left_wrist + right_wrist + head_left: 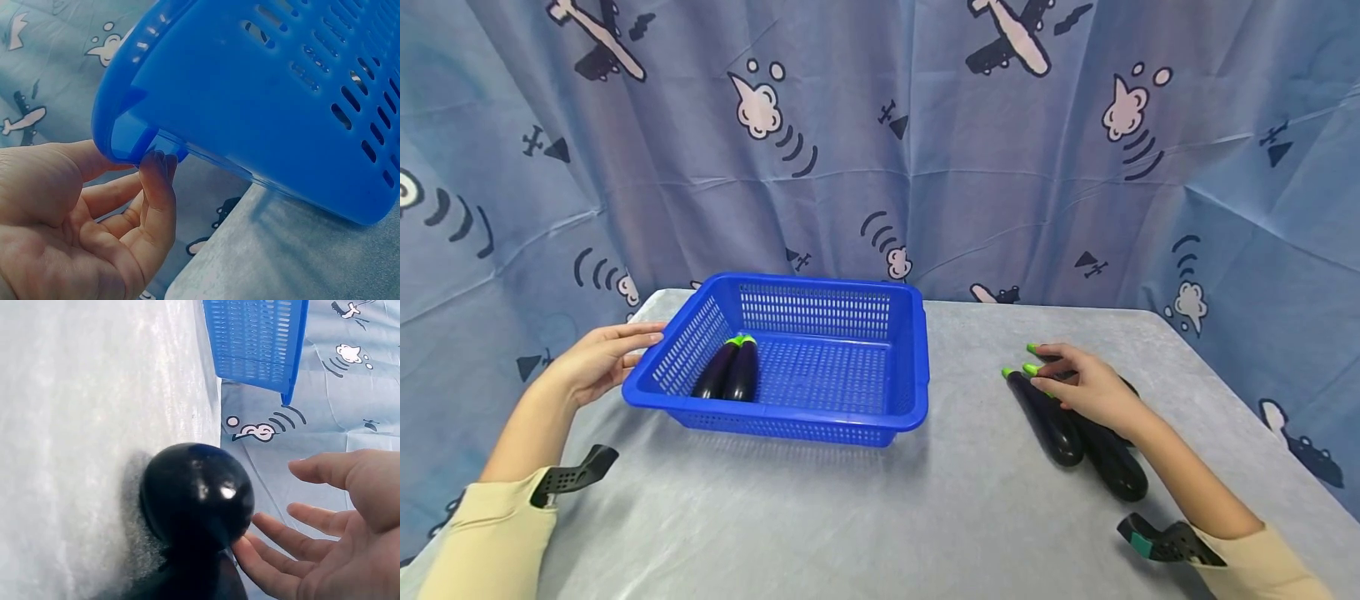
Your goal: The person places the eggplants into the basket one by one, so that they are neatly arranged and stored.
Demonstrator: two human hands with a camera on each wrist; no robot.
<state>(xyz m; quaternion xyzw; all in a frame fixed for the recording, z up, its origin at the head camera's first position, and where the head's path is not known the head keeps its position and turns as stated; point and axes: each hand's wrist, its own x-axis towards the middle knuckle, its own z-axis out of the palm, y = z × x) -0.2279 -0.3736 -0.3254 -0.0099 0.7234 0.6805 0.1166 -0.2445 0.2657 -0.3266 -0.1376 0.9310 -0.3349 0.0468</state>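
Partway done, I'd say: two eggplants (pixel 742 371) in the blue basket (pixel 790 412) at 11 o'clock; at least three loose eggplants (pixel 1043 417) left on the tabletop (pixel 970 500), 2 o'clock. My left grip (pixel 601 358) holds the basket's 9 o'clock edge, fingers bent; right grip (pixel 1093 390) loosely spread by the loose ones, nothing held.

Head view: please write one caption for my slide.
Left hand touching a blue basket with two eggplants inside; right hand at more eggplants lying on the table.
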